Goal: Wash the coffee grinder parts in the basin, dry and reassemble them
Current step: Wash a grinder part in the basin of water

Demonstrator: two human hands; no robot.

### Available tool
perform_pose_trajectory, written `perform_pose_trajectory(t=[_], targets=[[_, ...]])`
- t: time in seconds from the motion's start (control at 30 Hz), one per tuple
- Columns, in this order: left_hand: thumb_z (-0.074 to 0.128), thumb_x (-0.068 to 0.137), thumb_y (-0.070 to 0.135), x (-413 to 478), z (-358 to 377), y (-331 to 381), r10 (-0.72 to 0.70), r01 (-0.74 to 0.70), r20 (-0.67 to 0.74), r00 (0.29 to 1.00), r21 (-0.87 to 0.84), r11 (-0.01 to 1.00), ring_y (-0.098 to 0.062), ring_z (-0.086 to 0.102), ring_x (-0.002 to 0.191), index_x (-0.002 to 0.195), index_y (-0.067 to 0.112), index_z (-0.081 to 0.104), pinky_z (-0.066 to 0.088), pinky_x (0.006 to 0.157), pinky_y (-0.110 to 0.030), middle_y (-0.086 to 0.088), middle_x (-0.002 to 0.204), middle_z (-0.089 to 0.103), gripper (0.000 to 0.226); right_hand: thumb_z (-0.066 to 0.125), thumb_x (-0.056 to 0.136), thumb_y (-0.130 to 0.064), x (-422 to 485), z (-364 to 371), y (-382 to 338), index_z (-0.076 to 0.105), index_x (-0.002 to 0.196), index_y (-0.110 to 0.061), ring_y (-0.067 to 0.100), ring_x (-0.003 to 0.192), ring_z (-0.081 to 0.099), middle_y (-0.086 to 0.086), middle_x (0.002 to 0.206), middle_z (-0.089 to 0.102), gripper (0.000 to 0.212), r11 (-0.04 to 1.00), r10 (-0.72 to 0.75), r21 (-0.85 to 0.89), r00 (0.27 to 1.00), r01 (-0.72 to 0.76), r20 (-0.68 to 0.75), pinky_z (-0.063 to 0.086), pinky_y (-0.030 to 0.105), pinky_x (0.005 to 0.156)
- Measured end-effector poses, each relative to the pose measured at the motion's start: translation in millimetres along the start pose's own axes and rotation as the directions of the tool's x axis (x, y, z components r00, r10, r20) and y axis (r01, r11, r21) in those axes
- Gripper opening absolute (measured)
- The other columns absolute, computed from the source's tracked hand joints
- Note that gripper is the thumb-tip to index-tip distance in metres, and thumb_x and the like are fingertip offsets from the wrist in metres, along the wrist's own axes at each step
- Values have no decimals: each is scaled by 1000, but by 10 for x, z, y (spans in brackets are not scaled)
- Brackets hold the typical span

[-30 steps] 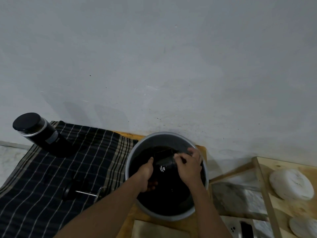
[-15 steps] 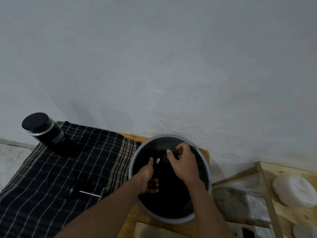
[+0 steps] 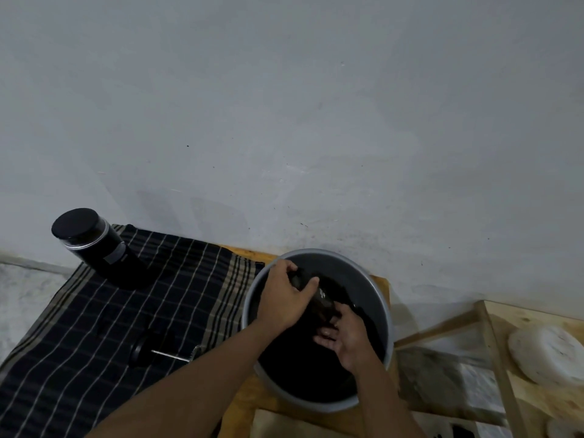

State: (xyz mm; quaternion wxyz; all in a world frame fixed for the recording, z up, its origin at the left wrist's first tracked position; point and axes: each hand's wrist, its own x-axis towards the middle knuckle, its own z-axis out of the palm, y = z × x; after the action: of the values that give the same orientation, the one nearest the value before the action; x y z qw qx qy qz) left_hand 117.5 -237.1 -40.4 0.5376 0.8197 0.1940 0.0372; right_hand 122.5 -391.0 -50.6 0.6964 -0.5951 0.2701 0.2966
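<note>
White discs (image 3: 548, 355) on wooden shelf (image 3: 521, 320)

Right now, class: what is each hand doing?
Left hand: grips the grinder part, far end.
Right hand: grips the grinder part, near end, in the basin.

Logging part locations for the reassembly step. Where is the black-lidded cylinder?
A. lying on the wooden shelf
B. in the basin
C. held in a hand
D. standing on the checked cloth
D: the black-lidded cylinder stands on the checked cloth, near the wall, left of the basin.
</note>
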Motion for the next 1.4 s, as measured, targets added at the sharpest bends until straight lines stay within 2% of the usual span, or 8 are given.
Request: perform_pose_trajectory(t=[0.17,0.27,0.53,0.67,0.93,1.1,1.23,1.4], targets=[[93,67,46,-10,-91,157,229,-234,101,968,35,972,-9,52,126,147,24,42,46,107,-28,5,136,56,98,48,104,-19,98,48,62,70,121,-27,19,104,70,-2,110,75,29,949,-218,-238,976,208,-20,58,39,87],[98,62,36,-16,-109,217,174,-175,97,980,-5,985,-12,52,129,158,22,30,45,109,-29,2,139,57,118,60,90,3,23,114,6,65,122,-28,12,105,69,-6,113,74,45,846,-339,-361,919,392,202,57,25,85],[98,64,32,-47,-148,172,278,-269,69,958,-123,955,-3,56,128,152,19,46,47,107,-19,9,138,61,102,81,83,-18,12,187,72,52,137,-30,3,125,56,-12,135,60,63,620,-619,-462,758,633,208,45,24,106],[97,65,31,-39,-150,97,248,-241,79,966,-83,967,-9,57,127,143,18,53,48,105,-19,9,133,61,91,80,82,-32,9,177,147,48,137,-39,9,133,50,-7,144,49,64,587,-609,-548,771,596,185,43,38,113],[100,59,35,-116,-276,120,254,-244,81,964,-115,963,14,60,105,118,29,61,51,91,-10,24,112,63,71,82,81,-18,-135,212,139,52,124,-43,10,119,59,-6,131,59,58,563,-665,-547,733,619,145,50,38,105],[97,61,41,-29,-759,248,411,-421,-103,906,-111,900,-7,63,113,125,15,66,54,94,-23,1,120,64,76,83,78,-9,-299,750,-174,54,103,-46,14,107,66,6,124,60,53,516,-706,-528,684,675,184,56,32,94],[100,58,33,83,-1357,221,401,-425,-167,901,-142,894,-5,65,111,125,24,65,55,92,-24,8,120,68,76,77,78,5,-375,1373,-274,57,107,-37,5,98,70,-1,111,67,55,506,-707,-478,663,718,247,57,21,80],[97,65,31,206,-1977,-259,262,-280,-107,959,-234,931,-8,67,114,132,21,66,57,94,-30,5,124,70,75,82,70,-27,-271,2128,-16,54,116,-53,11,108,68,-10,118,68,59,529,-625,-480,704,700,338,59,38,89]])
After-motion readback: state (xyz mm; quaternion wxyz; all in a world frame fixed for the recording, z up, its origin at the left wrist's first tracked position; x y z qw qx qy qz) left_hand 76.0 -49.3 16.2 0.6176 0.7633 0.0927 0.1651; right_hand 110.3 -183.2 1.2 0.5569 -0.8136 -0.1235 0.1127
